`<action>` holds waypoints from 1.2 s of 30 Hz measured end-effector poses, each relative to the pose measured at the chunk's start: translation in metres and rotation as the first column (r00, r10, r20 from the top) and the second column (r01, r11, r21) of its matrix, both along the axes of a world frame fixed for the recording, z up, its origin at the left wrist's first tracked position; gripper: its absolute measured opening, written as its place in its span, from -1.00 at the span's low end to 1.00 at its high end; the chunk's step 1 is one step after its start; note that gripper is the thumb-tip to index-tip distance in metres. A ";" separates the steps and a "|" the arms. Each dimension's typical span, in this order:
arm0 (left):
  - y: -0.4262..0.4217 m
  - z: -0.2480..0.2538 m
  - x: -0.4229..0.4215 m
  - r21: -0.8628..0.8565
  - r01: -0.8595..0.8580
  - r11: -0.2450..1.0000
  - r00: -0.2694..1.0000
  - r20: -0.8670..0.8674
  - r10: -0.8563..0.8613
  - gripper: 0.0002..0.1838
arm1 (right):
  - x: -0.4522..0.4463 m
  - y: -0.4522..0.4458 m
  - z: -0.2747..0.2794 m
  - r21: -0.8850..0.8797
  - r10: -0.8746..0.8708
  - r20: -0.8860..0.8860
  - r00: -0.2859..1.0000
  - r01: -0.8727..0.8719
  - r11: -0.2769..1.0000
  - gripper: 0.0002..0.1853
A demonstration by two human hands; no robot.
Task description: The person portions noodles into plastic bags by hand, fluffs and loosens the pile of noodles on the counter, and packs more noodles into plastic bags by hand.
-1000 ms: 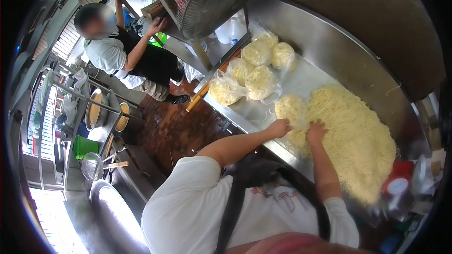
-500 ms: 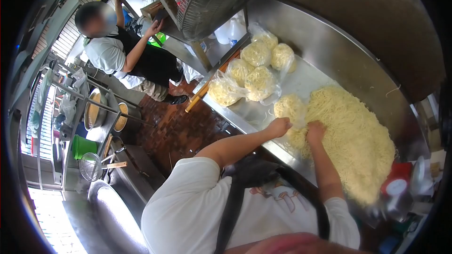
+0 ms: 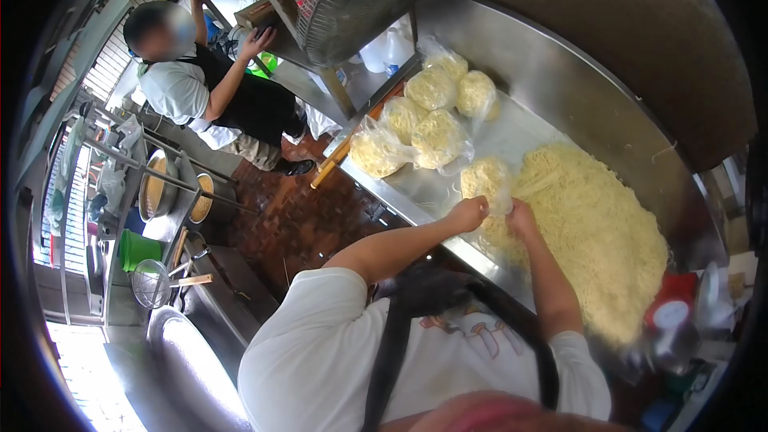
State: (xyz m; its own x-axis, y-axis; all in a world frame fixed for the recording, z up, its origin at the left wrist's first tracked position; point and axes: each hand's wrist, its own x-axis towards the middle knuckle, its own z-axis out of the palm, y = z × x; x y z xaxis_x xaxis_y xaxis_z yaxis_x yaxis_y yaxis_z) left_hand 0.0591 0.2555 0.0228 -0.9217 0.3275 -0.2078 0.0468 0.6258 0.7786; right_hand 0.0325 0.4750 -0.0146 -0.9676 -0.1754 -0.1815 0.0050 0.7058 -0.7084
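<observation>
A clear plastic bag of noodles [image 3: 483, 176] rests on the steel worktop [image 3: 522, 122], its loose mouth towards me. My left hand [image 3: 469, 214] is closed on the left side of the bag's mouth. Opposite it, my right hand [image 3: 522, 219] pinches the right side of the same plastic. To the right and just below my hands spreads a big heap of loose pale yellow noodles [image 3: 596, 232]. Several filled bags of noodles [image 3: 432, 90] sit grouped beyond the bag I hold; the nearest one [image 3: 438, 139] is close to it.
A large fan [image 3: 364, 8] stands over the far end of the worktop. A wooden pole [image 3: 334, 164] lies along its left edge. Near the heap's right end is a red scale [image 3: 670, 302]. Another person [image 3: 216, 88] in a dark apron stands at a shelf, far left.
My right hand has come off the edge of the noodle heap and now grips the bag's mouth near my left hand. The other person's lower hand has shifted slightly.
</observation>
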 end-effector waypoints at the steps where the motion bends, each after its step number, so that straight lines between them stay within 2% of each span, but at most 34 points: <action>1: -0.002 0.018 0.002 -0.047 0.015 0.999 0.998 0.065 -0.012 -0.64 | 0.001 0.001 0.004 0.043 0.011 0.050 0.999 -0.013 0.999 -0.72; 3: -0.003 0.047 0.015 0.014 -0.012 1.000 0.990 -0.137 0.014 -0.46 | -0.001 0.001 0.011 0.127 0.025 0.148 0.989 -0.044 0.991 -0.71; 4: -0.003 0.066 0.021 0.047 -0.021 0.999 0.971 -0.236 0.031 -0.36 | -0.002 0.004 0.012 0.151 0.052 0.111 0.992 -0.069 0.986 -0.71; 6: -0.006 0.133 0.022 0.183 0.164 0.969 0.832 -0.554 -0.036 -0.14 | 0.003 0.009 0.011 0.198 0.112 0.052 0.992 -0.120 0.973 -0.69; 9: -0.008 0.173 0.006 0.217 0.022 0.976 0.715 -0.686 0.137 -0.11 | 0.011 0.011 0.010 0.423 0.117 -0.092 0.989 -0.068 0.904 -0.72; 12: -0.017 0.158 -0.027 0.404 -0.162 0.900 0.836 -0.429 0.342 -0.10 | 0.003 0.021 -0.006 0.411 0.069 0.058 0.996 -0.087 0.907 -0.80; 15: -0.025 0.188 -0.026 0.595 -0.130 0.793 0.871 -0.313 0.378 -0.09 | 0.006 0.016 -0.010 0.482 0.060 -0.135 0.989 0.013 0.876 -0.84; 16: -0.024 0.175 -0.037 0.555 -0.144 0.820 0.811 -0.408 0.419 -0.14 | 0.004 0.013 -0.005 0.532 0.098 -0.078 0.992 -0.041 0.846 -0.83; 17: -0.025 0.174 -0.061 0.648 -0.141 0.748 0.829 -0.336 0.448 -0.13 | 0.005 0.012 0.001 0.578 0.115 -0.008 0.993 -0.089 0.811 -0.82; 18: -0.019 0.183 -0.079 0.675 -0.114 0.729 0.848 -0.316 0.425 -0.13 | 0.001 0.013 -0.008 0.594 0.130 -0.051 0.990 -0.075 0.801 -0.80; 19: -0.002 0.213 -0.087 0.610 0.008 0.792 0.892 -0.362 0.271 -0.12 | 0.009 0.020 -0.023 0.615 0.149 -0.072 0.986 -0.073 0.785 -0.77; 20: 0.020 0.248 -0.082 0.506 0.192 0.841 0.904 -0.425 0.050 -0.10 | 0.029 0.036 -0.026 0.611 0.110 -0.006 0.994 -0.083 0.787 -0.77; 21: 0.045 0.286 -0.071 0.350 0.393 0.850 0.850 -0.492 -0.190 -0.08 | 0.015 0.030 -0.020 0.590 0.104 0.006 0.995 -0.087 0.803 -0.76; 22: 0.068 0.306 -0.065 0.212 0.529 0.822 0.768 -0.530 -0.358 -0.06 | 0.002 0.026 -0.013 0.568 0.104 0.008 0.995 -0.090 0.818 -0.76; 23: 0.089 0.311 -0.065 0.155 0.571 0.806 0.726 -0.555 -0.407 -0.03 | -0.004 0.028 -0.013 0.634 0.159 -0.028 0.987 -0.105 0.766 -0.75; 25: 0.102 0.291 -0.080 0.190 0.532 0.825 0.723 -0.609 -0.327 -0.03 | -0.005 0.037 -0.034 0.739 0.282 -0.108 0.953 -0.113 0.664 -0.75; 27: 0.086 0.258 -0.086 0.342 0.461 0.819 0.856 -0.413 -0.309 -0.02 | -0.004 0.030 -0.016 0.748 0.190 0.136 0.972 -0.227 0.624 -0.70; 29: 0.082 0.172 -0.088 0.094 0.330 0.939 0.918 -0.265 -0.296 0.01 | 0.015 0.016 0.022 0.677 0.034 0.175 0.984 -0.146 0.721 -0.61; 31: 0.077 0.079 -0.068 -0.114 0.298 0.948 0.925 -0.209 -0.316 0.00 | 0.025 0.012 0.027 0.664 0.057 0.111 0.992 -0.117 0.739 -0.52; 33: 0.059 0.069 -0.033 -0.339 0.344 0.876 0.932 0.013 -0.362 -0.10 | 0.024 0.010 0.017 0.676 0.122 0.031 0.992 -0.111 0.729 -0.37; 35: 0.052 0.044 -0.011 -0.549 0.360 0.754 0.891 -0.037 -0.453 -0.24 | 0.021 0.019 -0.020 0.723 0.194 -0.040 0.980 -0.105 0.683 -0.15; 36: 0.053 0.000 -0.014 -0.515 0.319 0.795 0.921 -0.030 -0.389 -0.29 | 0.017 0.025 -0.048 0.734 0.232 -0.151 0.961 -0.049 0.677 -0.18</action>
